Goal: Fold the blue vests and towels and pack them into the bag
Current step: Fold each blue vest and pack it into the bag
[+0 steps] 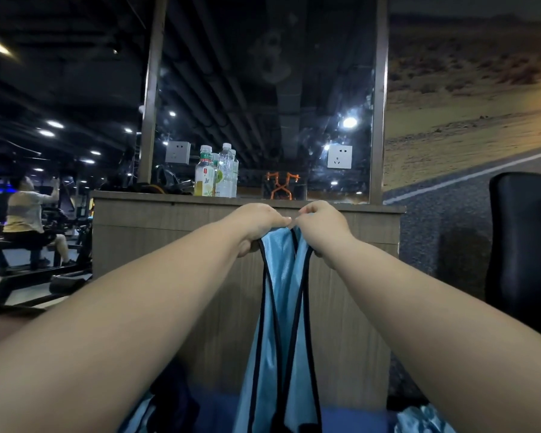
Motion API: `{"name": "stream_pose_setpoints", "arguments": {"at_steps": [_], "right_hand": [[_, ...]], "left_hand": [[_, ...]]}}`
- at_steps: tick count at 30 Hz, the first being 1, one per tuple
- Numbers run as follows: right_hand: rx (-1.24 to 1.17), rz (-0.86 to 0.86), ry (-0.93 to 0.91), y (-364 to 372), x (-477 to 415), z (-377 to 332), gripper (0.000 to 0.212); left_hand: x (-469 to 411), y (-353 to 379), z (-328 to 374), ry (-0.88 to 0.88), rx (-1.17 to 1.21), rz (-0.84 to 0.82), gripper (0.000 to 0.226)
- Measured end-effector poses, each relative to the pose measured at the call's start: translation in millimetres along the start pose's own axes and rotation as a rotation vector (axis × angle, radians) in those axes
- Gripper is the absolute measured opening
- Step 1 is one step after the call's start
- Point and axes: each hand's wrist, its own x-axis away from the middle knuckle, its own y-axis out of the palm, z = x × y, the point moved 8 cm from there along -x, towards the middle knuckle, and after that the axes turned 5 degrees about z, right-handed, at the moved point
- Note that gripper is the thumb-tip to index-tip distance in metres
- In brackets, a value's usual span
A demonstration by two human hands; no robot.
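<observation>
Gripping the blue vest (281, 323) by its top, left hand (258, 225) and right hand (320, 228) hang it.

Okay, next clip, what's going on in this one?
A person holds a blue vest up in front of a wooden counter, the left hand and right hand each gripping its top, close together. The vest hangs straight down, not yet folded. More light blue fabric lies at the bottom right edge. Some bottles stand on the counter. No bag is clearly in view.
</observation>
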Motion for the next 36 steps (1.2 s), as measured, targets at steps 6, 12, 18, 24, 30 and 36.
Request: {"name": "stream_pose_setpoints", "arguments": {"at_steps": [6,12,18,24,30,36], "right_hand": [[-0.039,0.126,-0.004,-11,0,4,0.028],[-0.045,0.010,-0.147,6,6,-14,0.034],[-0.175,-0.252,-0.129,12,19,-20,0.042],[0.031,-0.389,-0.308,24,20,-16,0.064],[0.071,-0.275,-0.321,16,14,-12,0.019],[0.180,-0.072,-0.317,10,3,-11,0.012]], "left_hand": [[-4,-6,5,0.019,-0.038,0.068,0.034],[0,0,11,0.041,-0.046,0.056,0.037],[12,2,7,0.028,0.158,-0.199,0.026],[18,-2,5,0.032,0.254,-0.249,0.062],[17,-4,-5,0.032,0.458,-0.174,0.074],[18,8,-14,0.035,0.617,-0.189,0.033]]}}
